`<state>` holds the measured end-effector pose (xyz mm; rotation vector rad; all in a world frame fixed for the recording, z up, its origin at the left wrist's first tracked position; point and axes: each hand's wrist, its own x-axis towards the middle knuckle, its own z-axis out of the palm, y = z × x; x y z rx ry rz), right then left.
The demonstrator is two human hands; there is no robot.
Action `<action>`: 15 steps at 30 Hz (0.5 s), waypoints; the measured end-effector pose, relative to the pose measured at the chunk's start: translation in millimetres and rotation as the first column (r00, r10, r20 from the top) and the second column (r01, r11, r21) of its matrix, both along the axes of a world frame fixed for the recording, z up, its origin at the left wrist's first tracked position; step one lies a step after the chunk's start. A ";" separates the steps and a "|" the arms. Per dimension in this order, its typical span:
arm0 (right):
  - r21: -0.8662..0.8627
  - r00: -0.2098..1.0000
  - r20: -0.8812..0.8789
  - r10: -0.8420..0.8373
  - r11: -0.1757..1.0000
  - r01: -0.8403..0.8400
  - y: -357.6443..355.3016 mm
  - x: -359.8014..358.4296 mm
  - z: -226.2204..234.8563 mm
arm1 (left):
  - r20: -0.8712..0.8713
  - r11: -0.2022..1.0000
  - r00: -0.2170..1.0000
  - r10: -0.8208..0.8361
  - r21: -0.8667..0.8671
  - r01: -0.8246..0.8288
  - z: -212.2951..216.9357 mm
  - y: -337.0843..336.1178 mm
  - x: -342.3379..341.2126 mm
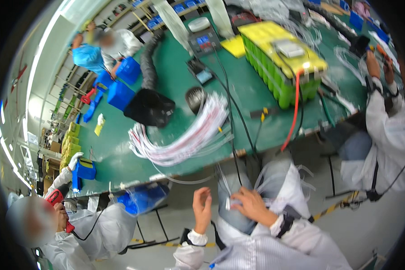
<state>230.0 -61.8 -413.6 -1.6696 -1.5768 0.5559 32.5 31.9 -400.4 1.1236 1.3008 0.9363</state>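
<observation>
Down in my lap, my right hand (252,204) pinches thin white wires (227,189); my left hand (202,204) is open just beside, wires running up toward the bench (166,67).

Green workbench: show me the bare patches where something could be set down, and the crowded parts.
Bare green mat lies between the black ribbed hose and the grey meter box. Another patch sits along the near edge, between the blue handled tool and the bundle of white and red wires. Around the yellow-topped green battery pack, cables crowd the top.
</observation>
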 end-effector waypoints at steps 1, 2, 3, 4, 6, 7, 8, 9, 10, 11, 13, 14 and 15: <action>0.010 1.000 -0.021 -0.006 1.000 0.007 0.3 1.2 0.6 | -0.294 0.861 0.915 -0.276 0.348 0.372 20.5 1.3 2.5; 0.006 1.000 -0.013 -0.003 1.000 0.003 5.9 1.1 5.9 | -0.619 0.479 0.695 -0.366 0.515 0.711 42.9 9.0 10.5; -0.014 1.000 -0.004 -0.011 1.000 0.011 4.1 0.3 8.0 | -0.635 0.418 0.639 -0.434 0.487 0.767 57.6 10.8 24.1; -0.032 1.000 0.007 -0.020 0.999 0.020 5.3 -0.4 8.6 | -0.645 0.349 0.579 -0.499 0.461 0.816 64.3 12.2 34.1; 0.012 0.999 0.019 -0.040 0.999 0.039 6.8 0.2 9.3 | -0.681 0.337 0.526 -0.510 0.404 0.850 56.6 20.5 46.1; 0.010 0.999 0.024 -0.048 0.999 0.048 5.9 -0.8 8.4 | -0.720 0.319 0.480 -0.502 0.362 0.876 49.4 25.0 50.5; -0.011 0.999 0.027 -0.043 0.999 0.043 4.8 -2.3 8.6 | -0.717 0.312 0.481 -0.504 0.369 0.876 41.5 29.9 49.4; -0.035 0.998 0.032 -0.048 0.998 0.049 1.6 -0.8 7.4 | -0.729 0.269 0.462 -0.505 0.376 0.887 29.8 36.1 47.2; -0.030 0.998 0.038 -0.057 0.998 0.058 -1.1 -1.5 7.4 | -0.745 0.232 0.445 -0.497 0.381 0.895 24.3 39.3 41.3; -0.021 0.998 0.019 -0.056 0.998 0.056 -2.3 -1.3 8.3 | -0.782 0.213 0.479 -0.399 0.429 0.878 20.0 41.2 35.9; -0.049 0.999 -0.007 -0.041 0.998 0.041 -1.6 -6.6 9.5 | -0.793 0.185 0.492 -0.361 0.456 0.871 8.0 41.3 19.5; -0.092 0.999 -0.006 -0.040 0.995 0.039 -7.0 -7.9 6.8 | -0.798 0.157 0.500 -0.336 0.476 0.865 3.2 43.1 12.9; -0.078 0.999 -0.010 -0.045 0.996 0.044 -10.1 -6.7 2.6 | -0.765 0.190 0.498 -0.407 0.463 0.866 0.1 41.0 13.7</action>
